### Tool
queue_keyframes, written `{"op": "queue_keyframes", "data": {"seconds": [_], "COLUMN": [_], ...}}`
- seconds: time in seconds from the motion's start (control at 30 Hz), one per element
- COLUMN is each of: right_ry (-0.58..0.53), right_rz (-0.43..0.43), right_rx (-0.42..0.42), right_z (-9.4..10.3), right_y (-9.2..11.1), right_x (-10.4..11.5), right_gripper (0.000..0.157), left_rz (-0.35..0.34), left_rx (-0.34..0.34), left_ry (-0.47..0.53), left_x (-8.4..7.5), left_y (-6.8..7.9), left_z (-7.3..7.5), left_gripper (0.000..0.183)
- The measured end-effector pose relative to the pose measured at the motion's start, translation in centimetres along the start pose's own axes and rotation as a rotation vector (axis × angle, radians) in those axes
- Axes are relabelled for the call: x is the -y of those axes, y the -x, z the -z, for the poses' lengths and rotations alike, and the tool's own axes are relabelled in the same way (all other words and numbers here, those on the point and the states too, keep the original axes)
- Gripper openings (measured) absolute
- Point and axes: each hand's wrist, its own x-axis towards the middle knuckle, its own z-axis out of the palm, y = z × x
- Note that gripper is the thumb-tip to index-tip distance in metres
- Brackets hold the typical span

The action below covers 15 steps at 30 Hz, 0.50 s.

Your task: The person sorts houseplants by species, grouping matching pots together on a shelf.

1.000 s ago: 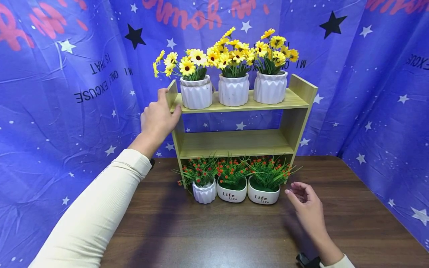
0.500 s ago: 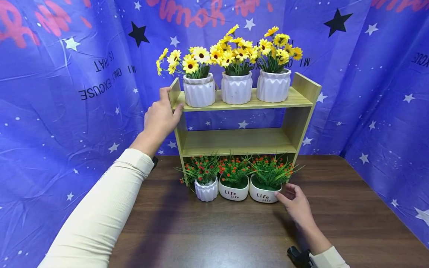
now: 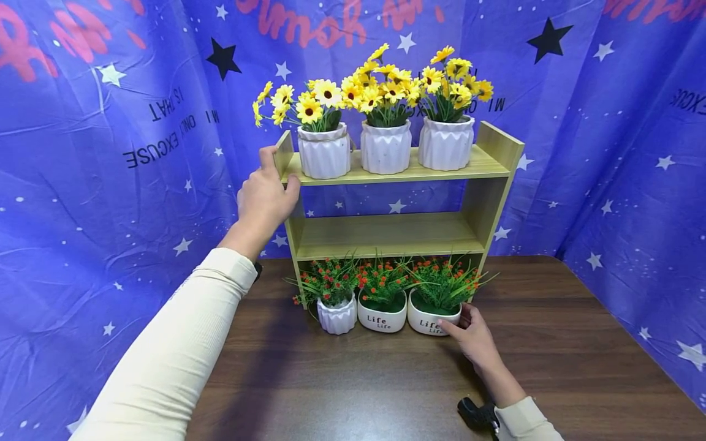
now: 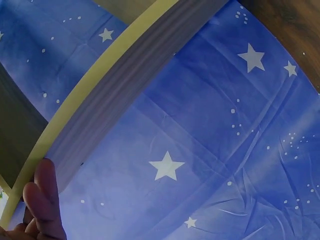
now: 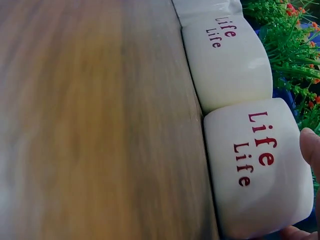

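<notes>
My left hand grips the left side panel of a light wooden shelf near its top, thumb at the front edge. In the left wrist view, its fingers lie along the panel's outer face. My right hand holds the right end of a white oval flower pot marked "Life", thumb on its front, other fingers round the side and partly hidden. Red-flowered greenery fills this pot. A matching "Life" pot and a ribbed white pot stand to its left, in front of the bottom tier.
Three ribbed white pots with yellow flowers stand in a row on the top tier: a left one, a middle one and a right one. A blue star-patterned curtain hangs behind the dark wooden table.
My right hand has moved left from beside the right "Life" pot and taken hold of its end. The left hand keeps its grip on the shelf, and the pots have stayed in place.
</notes>
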Motion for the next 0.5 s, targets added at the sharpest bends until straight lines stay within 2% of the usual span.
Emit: {"op": "queue_keyframes", "data": {"seconds": [0.2,0.37,0.5], "right_ry": [-0.018,0.009,0.034], "right_rz": [0.022,0.018,0.013], "right_rx": [-0.032,-0.023,-0.039], "right_z": [-0.8,-1.2,-1.5], "right_y": [-0.6,-1.1,-1.4], "right_x": [-0.2,-0.2,-0.2], "right_gripper": [0.086,0.092,0.091], "left_rz": [0.003,0.013,0.013], "left_rx": [-0.012,-0.018,-0.02], "left_ry": [0.011,0.005,0.001], "left_x": [0.0,0.0,0.1], "left_y": [0.0,0.0,-0.1], "left_z": [-0.1,-0.2,-0.3], "left_gripper": [0.054,0.055,0.056]}}
